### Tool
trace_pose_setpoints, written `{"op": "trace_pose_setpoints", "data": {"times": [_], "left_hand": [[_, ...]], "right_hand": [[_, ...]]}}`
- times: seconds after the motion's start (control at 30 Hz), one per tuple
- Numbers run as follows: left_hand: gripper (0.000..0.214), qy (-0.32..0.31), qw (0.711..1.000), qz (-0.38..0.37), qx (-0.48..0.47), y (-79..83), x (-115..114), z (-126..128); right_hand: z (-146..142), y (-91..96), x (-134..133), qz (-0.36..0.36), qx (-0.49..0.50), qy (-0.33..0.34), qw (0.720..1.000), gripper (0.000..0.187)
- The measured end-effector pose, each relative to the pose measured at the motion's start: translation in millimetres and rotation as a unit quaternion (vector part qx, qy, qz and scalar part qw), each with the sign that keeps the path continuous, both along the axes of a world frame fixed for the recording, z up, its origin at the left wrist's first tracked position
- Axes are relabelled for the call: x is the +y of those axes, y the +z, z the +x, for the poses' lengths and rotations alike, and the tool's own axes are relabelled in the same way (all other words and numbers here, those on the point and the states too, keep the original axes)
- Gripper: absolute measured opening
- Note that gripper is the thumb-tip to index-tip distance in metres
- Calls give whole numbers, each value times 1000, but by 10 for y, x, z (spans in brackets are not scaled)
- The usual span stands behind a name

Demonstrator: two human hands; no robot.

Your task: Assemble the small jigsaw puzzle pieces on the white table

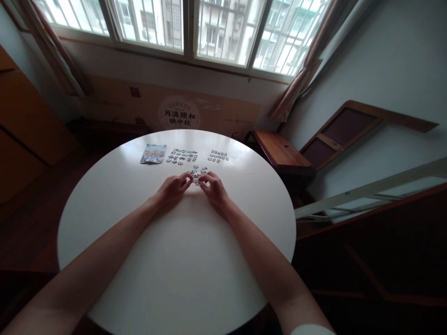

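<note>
My left hand [173, 186] and my right hand [214, 190] meet over a small pile of jigsaw pieces [196, 174] on the white round table [167, 274]. Thumb and forefinger of each hand are pinched together on jigsaw pieces, low over the tabletop. The fingers partly cover these pieces, so their pictures cannot be made out. Beyond the left hand lie rows of loose jigsaw pieces [182, 156]. A smaller group of pieces [218, 156] is set out farther right. To the left of the rows lies a colourful picture sheet or packet [153, 154].
A wooden stool or side table [282, 148] stands past the table's right edge, beside a dark-panelled wooden frame [344, 132]. Behind the table is a printed cardboard panel [118, 100] under barred windows [223, 32]. An orange-brown cabinet [24, 111] stands at the left.
</note>
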State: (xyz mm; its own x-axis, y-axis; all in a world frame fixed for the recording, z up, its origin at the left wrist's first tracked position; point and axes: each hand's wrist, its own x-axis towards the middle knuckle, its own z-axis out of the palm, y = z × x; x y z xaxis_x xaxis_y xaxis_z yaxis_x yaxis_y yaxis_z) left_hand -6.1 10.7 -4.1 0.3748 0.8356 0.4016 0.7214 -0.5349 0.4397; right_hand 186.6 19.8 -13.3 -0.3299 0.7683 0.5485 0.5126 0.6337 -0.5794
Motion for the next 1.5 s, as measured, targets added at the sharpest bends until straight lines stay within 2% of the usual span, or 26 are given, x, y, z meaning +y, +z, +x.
{"op": "trace_pose_setpoints", "data": {"times": [0.6, 0.87, 1.03, 1.17, 1.3, 1.4, 1.5], "left_hand": [[26, 1, 1000, 4, -4, 1, 2, 0], [24, -12, 1000, 11, 9, -21, 20, -11], [21, 3, 1000, 7, -10, -24, 28, -18], [18, 58, 996, 14, -60, -29, 61, -32], [17, 79, 981, 42, -171, -30, 129, -55], [20, 113, 961, 24, -252, -29, 181, -80], [19, 108, 950, -3, -294, -34, 204, -98]], "right_hand": [[0, 10, -5, 1, 3, 1, 1000, 7], [-3, 6, -10, 3, -4, 25, 1000, 9], [-3, 17, -14, 2, 6, 6, 1000, 9], [-8, 14, -18, -6, 17, -10, 1000, 12], [-9, 4, -17, -7, 17, 3, 1000, 13], [-5, 3, -15, -9, 17, 4, 1000, 15], [-3, 1, -10, -12, 16, 2, 1000, 17]]}}
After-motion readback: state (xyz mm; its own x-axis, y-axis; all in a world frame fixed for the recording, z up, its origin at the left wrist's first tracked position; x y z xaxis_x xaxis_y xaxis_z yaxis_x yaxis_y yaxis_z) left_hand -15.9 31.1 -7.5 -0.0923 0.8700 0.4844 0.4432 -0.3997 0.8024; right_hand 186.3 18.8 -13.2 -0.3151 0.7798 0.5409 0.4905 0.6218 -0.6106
